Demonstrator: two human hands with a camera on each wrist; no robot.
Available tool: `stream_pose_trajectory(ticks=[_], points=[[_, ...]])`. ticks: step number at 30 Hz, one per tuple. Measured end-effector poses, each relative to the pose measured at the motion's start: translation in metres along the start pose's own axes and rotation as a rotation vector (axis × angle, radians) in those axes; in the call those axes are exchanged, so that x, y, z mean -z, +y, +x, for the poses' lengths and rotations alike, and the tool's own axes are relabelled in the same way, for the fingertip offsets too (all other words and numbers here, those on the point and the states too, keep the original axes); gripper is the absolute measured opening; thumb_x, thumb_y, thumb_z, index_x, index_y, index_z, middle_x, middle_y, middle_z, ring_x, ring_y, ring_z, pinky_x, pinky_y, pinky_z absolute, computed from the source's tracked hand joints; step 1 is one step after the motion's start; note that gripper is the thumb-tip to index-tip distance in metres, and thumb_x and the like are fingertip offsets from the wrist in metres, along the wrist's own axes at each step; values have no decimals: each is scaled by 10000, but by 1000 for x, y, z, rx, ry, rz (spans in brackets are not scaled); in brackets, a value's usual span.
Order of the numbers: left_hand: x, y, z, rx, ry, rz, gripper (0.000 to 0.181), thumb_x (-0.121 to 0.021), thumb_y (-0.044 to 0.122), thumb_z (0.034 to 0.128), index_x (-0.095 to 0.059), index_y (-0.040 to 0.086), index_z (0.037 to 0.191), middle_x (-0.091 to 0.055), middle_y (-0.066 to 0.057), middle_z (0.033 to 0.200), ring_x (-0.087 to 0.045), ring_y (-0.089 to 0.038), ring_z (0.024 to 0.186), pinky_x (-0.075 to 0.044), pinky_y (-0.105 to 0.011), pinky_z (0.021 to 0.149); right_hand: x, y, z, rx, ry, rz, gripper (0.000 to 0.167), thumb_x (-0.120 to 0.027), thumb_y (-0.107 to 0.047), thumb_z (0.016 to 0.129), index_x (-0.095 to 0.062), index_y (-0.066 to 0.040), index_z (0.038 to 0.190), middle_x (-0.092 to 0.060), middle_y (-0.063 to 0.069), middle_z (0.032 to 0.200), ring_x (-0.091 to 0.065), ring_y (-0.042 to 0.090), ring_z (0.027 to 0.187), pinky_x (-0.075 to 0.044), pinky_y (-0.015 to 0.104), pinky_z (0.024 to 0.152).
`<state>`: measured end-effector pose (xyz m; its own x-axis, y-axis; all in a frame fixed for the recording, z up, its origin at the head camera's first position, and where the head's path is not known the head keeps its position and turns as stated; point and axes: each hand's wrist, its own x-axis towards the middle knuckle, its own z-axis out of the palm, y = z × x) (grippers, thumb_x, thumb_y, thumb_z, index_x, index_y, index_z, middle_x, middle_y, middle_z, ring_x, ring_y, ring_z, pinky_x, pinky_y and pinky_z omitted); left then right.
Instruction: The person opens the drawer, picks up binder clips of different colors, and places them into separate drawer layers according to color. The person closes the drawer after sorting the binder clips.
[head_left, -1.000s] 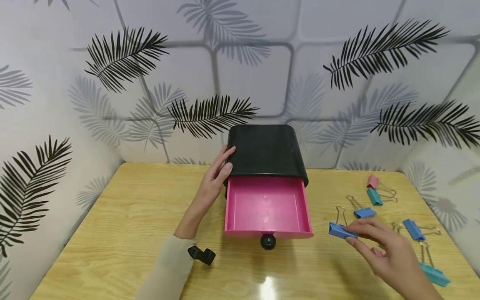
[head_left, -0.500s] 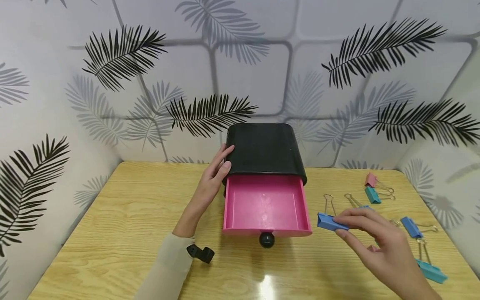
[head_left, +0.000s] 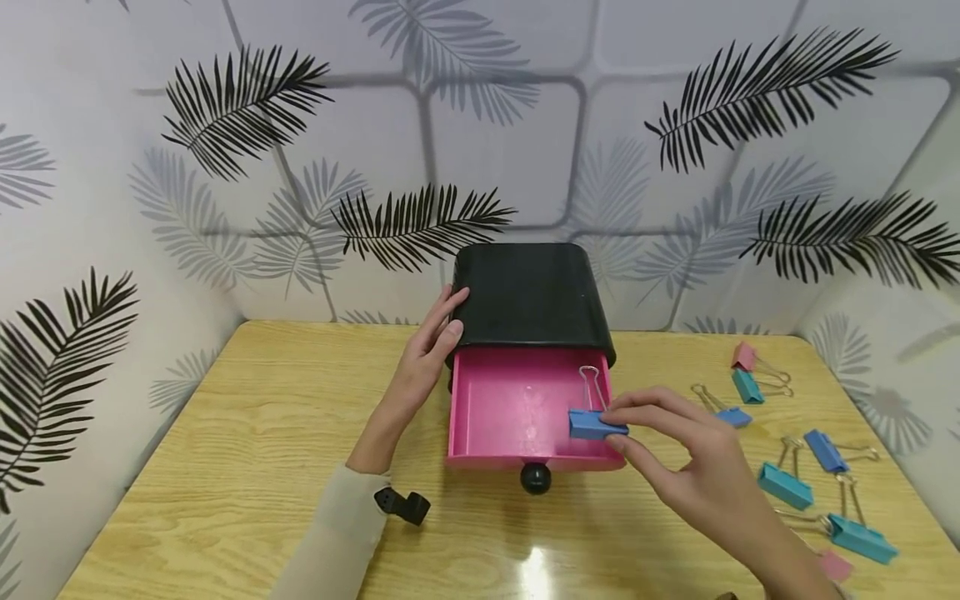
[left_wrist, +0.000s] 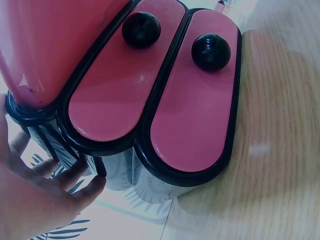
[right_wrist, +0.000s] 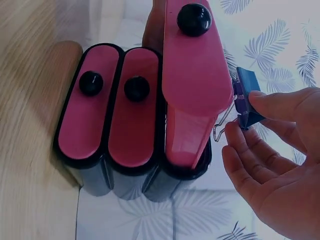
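Note:
Between thumb and fingers, my right hand [head_left: 693, 446] pinches a blue binder clip [head_left: 588, 424] over the right side of the pulled-out pink drawer [head_left: 495, 408]. The clip's wire handle points up and away; in the right wrist view the clip [right_wrist: 250, 95] shows above the drawer, apart from its front. The drawer is the top one of a black cabinet [head_left: 528, 296] and shows a bare pink floor. My left hand [head_left: 423, 358] rests against the cabinet's left side, fingers stretched along it. In the left wrist view, the left hand's fingers [left_wrist: 90, 192] touch the black casing.
Several binder clips lie on the table to the right: pink [head_left: 743, 357], teal [head_left: 747, 387], blue [head_left: 733, 417], and larger teal ones [head_left: 862, 539]. Two lower drawers [left_wrist: 195, 110] with black knobs are closed. A patterned wall stands close behind the cabinet.
My right hand has carried the blue binder clip leftward from the table's right side to above the open drawer. The left hand stays against the cabinet.

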<state>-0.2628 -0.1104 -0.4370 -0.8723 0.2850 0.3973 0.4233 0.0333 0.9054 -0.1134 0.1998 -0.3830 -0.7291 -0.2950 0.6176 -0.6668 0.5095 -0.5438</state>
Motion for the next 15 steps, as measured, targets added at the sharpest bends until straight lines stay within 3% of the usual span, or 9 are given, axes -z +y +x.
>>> stream_pose_trajectory(ticks=[7,15], points=[[1,1,1,-6,-3,4,501,-465,222,1088,-425,199,1587,-164,-13,1710,-174,-153,1550,-260,-483,1215,-21,-6,21,0,-73,11,354,-850,39,794,-788,-197,1051,-686,-94,1094,-653,94,971,-528,171,887],[0,3,0,11,9,36,505,-472,233,1083,-431,197,1584,-176,-31,1708,-201,-179,1545,-275,-494,1209,-47,-13,39,-35,-168,0,238,-859,-49,823,-785,-189,1000,-690,-135,1045,-663,56,932,-588,321,858]])
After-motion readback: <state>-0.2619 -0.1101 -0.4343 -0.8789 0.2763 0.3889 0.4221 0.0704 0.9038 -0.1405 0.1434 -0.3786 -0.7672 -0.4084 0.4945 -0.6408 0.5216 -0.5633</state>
